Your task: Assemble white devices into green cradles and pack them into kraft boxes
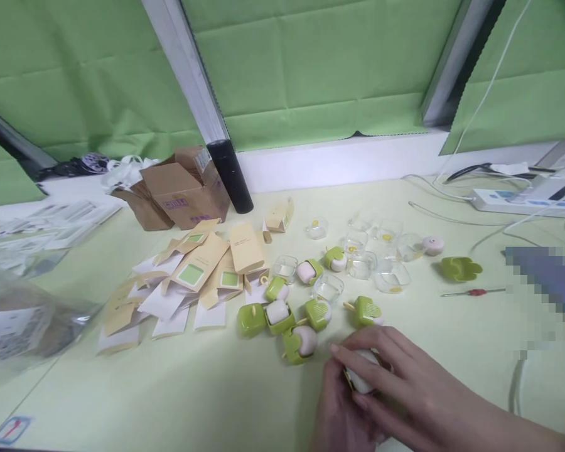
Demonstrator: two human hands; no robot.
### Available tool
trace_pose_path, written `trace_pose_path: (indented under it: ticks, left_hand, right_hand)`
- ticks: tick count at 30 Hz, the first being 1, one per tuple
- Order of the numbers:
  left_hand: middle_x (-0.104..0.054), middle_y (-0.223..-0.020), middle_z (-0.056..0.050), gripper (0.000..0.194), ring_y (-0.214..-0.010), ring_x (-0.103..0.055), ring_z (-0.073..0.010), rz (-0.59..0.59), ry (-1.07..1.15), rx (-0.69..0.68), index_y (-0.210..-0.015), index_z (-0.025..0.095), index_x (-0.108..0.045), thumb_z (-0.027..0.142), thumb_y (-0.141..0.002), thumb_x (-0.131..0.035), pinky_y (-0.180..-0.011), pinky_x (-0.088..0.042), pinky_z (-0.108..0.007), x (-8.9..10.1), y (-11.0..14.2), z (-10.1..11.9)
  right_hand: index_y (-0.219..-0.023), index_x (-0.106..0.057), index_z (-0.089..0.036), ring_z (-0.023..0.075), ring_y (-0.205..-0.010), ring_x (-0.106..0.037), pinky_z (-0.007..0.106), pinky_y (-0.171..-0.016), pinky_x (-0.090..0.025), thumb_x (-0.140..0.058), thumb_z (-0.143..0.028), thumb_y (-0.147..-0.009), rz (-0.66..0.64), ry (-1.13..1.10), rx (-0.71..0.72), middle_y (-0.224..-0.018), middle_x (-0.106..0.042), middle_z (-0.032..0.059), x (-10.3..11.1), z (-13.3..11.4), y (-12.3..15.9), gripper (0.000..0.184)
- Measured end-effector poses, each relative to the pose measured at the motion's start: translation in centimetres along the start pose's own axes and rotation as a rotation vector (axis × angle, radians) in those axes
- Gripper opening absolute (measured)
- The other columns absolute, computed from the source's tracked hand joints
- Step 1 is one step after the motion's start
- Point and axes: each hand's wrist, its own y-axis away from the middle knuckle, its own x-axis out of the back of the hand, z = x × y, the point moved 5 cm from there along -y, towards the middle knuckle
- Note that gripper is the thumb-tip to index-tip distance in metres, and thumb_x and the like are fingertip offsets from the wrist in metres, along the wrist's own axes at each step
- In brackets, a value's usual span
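Low in the picture my two hands meet around one small white and green part. My right hand curls over it from the right, fingers wrapped around it. My left hand closes on it from below, only partly in view. Just beyond them lie several green and white parts in a loose cluster on the pale table. Farther back stand several small clear plastic cups.
A pile of tan and white paper sleeves lies to the left, behind it an open cardboard box and a black cylinder. A green cap, a small screwdriver, a power strip and cables lie at the right.
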Motion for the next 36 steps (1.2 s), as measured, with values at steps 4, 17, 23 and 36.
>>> trace_pose_path:
  ticks: [4, 17, 23, 36]
  left_hand:
    - [-0.062, -0.070, -0.002, 0.027, -0.052, -0.049, -0.0101, -0.021, 0.129, 0.222, -0.081, 0.018, -0.066, 0.042, -0.076, -0.054, -0.040, -0.023, -0.016, 0.4, 0.4, -0.6]
    - [-0.058, -0.073, -0.001, 0.007, -0.063, -0.047, -0.0125, -0.404, 0.421, 0.109, -0.064, 0.018, -0.060, 0.023, -0.065, -0.055, -0.061, -0.042, -0.023, -0.2, -0.8, -0.5]
    - [-0.057, -0.073, -0.001, 0.013, -0.067, -0.048, -0.0133, -0.440, 0.383, 0.088, -0.070, 0.018, -0.064, 0.018, -0.070, -0.051, -0.068, -0.043, -0.025, -0.3, -0.7, -0.6]
    - [-0.053, -0.061, 0.000, 0.019, -0.047, -0.038, -0.0102, -0.267, 0.190, 0.204, -0.071, 0.021, -0.057, 0.035, -0.060, -0.050, -0.039, -0.019, -0.020, 0.9, -0.8, -0.5]
  right_hand:
    - [-0.142, -0.028, -0.026, 0.0250, -0.102, -0.056, 0.036, -0.083, -0.051, -0.052, -0.019, -0.087, 0.000, 0.012, 0.019, -0.113, -0.060, 0.0109, -0.3, 0.1, 0.1, 0.060]
    - [-0.099, -0.056, -0.021, 0.0188, -0.076, -0.055, 0.030, -0.063, -0.046, -0.060, -0.007, -0.073, 0.140, -0.087, 0.027, -0.084, -0.062, 0.0054, -0.2, -0.5, 0.2, 0.030]
    - [-0.094, -0.057, -0.020, 0.0175, -0.067, -0.052, 0.030, -0.058, -0.042, -0.056, -0.003, -0.064, 0.289, 0.001, 0.042, -0.075, -0.061, 0.0037, -0.7, -0.7, 0.3, 0.034]
    - [-0.122, -0.046, -0.026, 0.0202, -0.097, -0.058, 0.032, -0.082, -0.046, -0.069, -0.014, -0.068, 0.033, -0.189, -0.014, -0.107, -0.063, 0.0051, 0.5, 1.4, 0.0, 0.059]
